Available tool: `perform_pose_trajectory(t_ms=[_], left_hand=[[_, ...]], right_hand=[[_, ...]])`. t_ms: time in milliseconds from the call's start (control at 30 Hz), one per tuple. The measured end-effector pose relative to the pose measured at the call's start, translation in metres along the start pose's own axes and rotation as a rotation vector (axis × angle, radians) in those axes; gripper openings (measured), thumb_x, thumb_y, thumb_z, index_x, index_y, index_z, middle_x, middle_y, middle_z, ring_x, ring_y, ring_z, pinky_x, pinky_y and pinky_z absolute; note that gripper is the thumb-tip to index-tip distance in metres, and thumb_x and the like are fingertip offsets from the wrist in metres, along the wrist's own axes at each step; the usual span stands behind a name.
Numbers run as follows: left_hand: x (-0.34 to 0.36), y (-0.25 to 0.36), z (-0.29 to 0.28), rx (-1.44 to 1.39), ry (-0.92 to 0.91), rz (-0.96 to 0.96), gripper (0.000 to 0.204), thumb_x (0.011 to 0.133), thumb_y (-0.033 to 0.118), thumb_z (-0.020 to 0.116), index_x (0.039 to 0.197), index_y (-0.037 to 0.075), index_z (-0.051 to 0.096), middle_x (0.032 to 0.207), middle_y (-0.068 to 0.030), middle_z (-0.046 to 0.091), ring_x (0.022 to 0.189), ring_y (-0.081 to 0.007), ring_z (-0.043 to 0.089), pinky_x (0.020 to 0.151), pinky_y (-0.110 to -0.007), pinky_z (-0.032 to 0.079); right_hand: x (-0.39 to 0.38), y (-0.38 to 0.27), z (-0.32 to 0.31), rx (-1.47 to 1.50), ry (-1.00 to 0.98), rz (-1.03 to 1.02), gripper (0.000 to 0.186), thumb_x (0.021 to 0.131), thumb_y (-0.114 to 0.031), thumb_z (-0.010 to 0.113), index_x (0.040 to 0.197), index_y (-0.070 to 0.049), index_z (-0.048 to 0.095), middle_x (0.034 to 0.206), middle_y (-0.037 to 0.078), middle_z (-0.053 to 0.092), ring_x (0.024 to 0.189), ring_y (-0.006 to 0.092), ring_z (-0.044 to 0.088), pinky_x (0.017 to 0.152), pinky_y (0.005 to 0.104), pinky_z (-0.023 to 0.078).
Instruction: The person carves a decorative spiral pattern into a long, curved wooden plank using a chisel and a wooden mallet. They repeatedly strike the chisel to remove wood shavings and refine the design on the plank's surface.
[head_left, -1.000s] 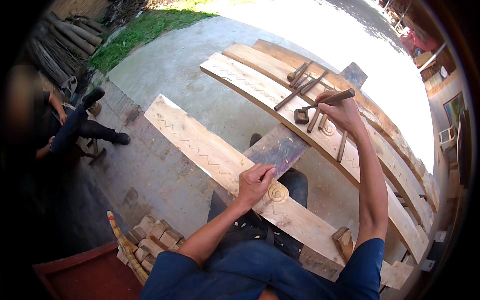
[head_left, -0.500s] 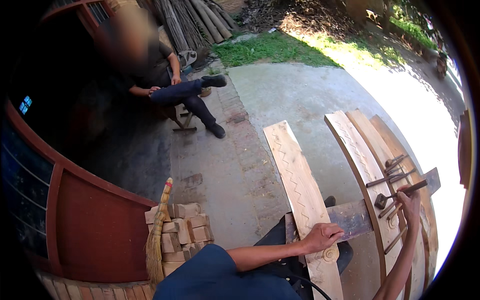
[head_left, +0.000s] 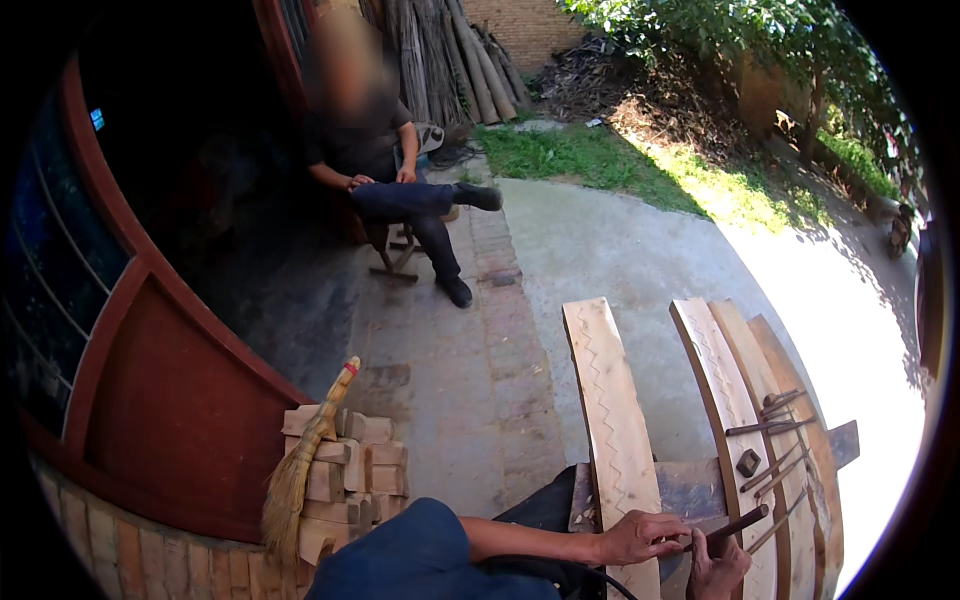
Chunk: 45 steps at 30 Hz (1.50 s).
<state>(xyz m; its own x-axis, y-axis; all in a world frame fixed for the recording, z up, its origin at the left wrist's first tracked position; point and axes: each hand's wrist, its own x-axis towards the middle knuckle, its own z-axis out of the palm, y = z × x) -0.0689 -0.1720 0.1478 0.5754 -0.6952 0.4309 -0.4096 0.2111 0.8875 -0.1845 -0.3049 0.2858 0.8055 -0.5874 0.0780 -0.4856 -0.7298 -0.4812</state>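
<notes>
Plank of pale wood [head_left: 608,410], long, flat and marked lengthwise with a zigzag line, is supported across a dark, stained wooden worktop [head_left: 690,485]. At the plank's near part, its right edge is overlapped by the bare left hand [head_left: 640,537], whose fingers are bent toward the right; whether anything is pinched by them cannot be told. Just right of the plank, a dark, rod-shaped tool [head_left: 745,523] is gripped in the closed fingers of the bare right hand [head_left: 718,572]. Farther right of the plank, a second pale plank with a zigzag line [head_left: 722,375] is laid, and on it a small, dark, square block [head_left: 747,463] is set. Slim, dark metal-like rods [head_left: 755,429] are spread there too. Well left of the plank, pale, cut wooden blocks [head_left: 375,455] are stacked, with a straw-coloured, red-banded broom [head_left: 310,470] propped against them. Beyond the plank's far end, to its left, a dark-clothed person [head_left: 390,200] is seated, legs crossed.
</notes>
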Motion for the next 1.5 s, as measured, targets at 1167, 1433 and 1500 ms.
perform_pose_trajectory(t_ms=[1167,1433,1500], left_hand=[[0.023,-0.048,-0.056,-0.183,-0.03,-0.445,0.033,0.115,0.018,0.064,0.141,-0.002,0.057,0.122,-0.011,0.081,0.094,-0.007,0.068,0.089,-0.024,0.055],[0.024,-0.055,-0.047,-0.087,-0.143,-0.402,0.016,0.112,0.009,0.064,0.124,-0.001,0.063,0.1,-0.0091,0.083,0.089,-0.0088,0.071,0.083,-0.026,0.056],[0.03,-0.052,-0.039,-0.143,-0.177,-0.408,0.015,0.113,0.008,0.063,0.124,-0.001,0.062,0.102,-0.0091,0.083,0.095,-0.0093,0.072,0.087,-0.027,0.057]], right_hand=[[-0.264,0.131,0.016,-0.247,0.189,0.715,0.082,0.087,-0.01,0.089,0.16,-0.009,0.054,0.154,0.022,0.065,0.142,0.0408,0.062,0.12,0.0445,0.048],[-0.251,0.136,-0.002,0.04,0.22,0.952,0.067,0.084,-0.01,0.09,0.143,0.001,0.062,0.125,0.018,0.077,0.111,0.0302,0.075,0.1,0.0401,0.057],[-0.254,0.144,-0.007,0.385,0.329,0.932,0.062,0.092,-0.021,0.086,0.144,0.003,0.062,0.12,0.016,0.076,0.102,0.0253,0.074,0.096,0.0367,0.058]])
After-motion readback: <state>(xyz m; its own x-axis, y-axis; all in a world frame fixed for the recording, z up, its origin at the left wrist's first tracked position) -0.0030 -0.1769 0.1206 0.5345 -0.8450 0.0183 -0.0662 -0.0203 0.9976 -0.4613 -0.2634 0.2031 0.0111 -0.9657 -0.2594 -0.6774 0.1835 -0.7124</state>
